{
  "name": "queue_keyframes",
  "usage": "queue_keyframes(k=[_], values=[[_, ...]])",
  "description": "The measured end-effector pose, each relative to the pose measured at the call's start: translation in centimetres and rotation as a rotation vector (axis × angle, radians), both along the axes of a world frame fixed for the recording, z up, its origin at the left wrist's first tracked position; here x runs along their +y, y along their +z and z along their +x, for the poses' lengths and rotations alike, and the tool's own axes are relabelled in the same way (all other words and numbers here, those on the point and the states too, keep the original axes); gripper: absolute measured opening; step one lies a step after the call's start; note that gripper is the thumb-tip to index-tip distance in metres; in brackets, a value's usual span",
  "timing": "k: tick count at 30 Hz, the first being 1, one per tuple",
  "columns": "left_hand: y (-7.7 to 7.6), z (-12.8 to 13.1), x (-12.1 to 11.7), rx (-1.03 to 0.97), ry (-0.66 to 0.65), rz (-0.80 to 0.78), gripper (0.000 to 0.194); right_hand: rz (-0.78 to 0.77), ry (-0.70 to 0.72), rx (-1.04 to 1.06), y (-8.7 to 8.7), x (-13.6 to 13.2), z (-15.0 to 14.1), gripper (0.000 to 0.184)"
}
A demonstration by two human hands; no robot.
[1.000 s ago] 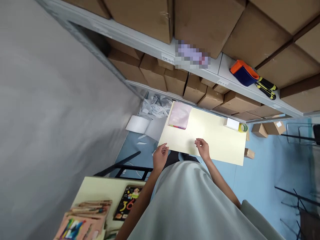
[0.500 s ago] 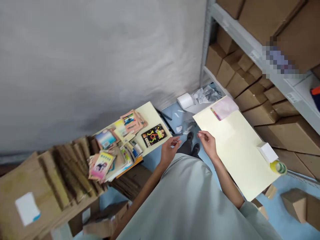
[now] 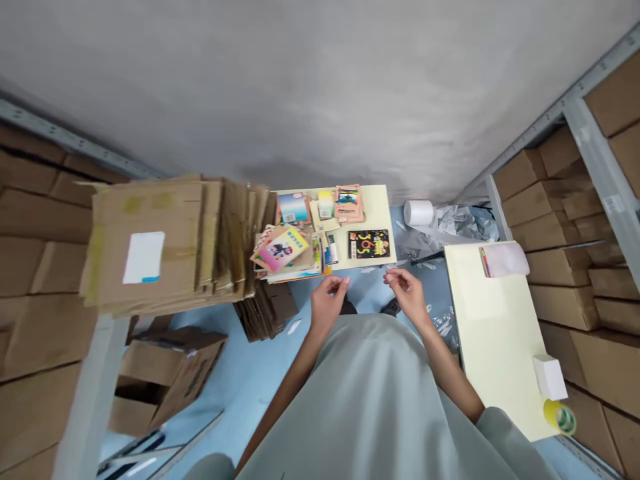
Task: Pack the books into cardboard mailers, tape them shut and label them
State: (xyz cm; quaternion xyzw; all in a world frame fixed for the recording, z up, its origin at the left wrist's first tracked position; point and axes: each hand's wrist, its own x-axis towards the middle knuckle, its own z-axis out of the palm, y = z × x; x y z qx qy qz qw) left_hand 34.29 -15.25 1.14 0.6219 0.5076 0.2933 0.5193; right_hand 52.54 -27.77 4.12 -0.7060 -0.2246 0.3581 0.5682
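In the head view my left hand [image 3: 329, 300] hovers in front of the pale yellow table [image 3: 385, 200], its fingers loosely curled and a little apart, with nothing in it. My right hand [image 3: 407, 292] is held level with it, likewise loosely curled, apart and bare. Neither touches anything. Closest to both lies a black booklet [image 3: 369, 245] with "365" on its cover, flat on the table. To its left, a pink and yellow booklet [image 3: 283, 250] tops a loose pile. Behind are a blue-covered booklet [image 3: 293, 208] and a small pink stack [image 3: 349, 203].
Flattened cardboard [image 3: 175, 233] is stacked at the left, bearing a white label [image 3: 143, 257]. On the right, a second table [image 3: 495, 347] carries a pinkish package [image 3: 506, 259], a white box [image 3: 549, 377] and yellow tape [image 3: 559, 417]. A white roll [image 3: 419, 213] stands by crumpled plastic; boxed shelves flank both sides.
My view has turned left, so the booklet table now sits straight ahead and the left shelves show. Both hands stay raised and bare.
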Motion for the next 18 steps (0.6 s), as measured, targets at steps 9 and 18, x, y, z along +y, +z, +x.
queue_keyframes(k=[9, 18], values=[[1.7, -14.8, 10.9, -0.003, 0.117, 0.077, 0.036, 0.02, 0.265, -0.02, 0.9, 15.1, -12.4, 0.043], [0.6, -27.6, 20.2, 0.344, 0.282, 0.382, 0.027, 0.011, 0.55, -0.025, 0.4, 24.3, -22.6, 0.039]])
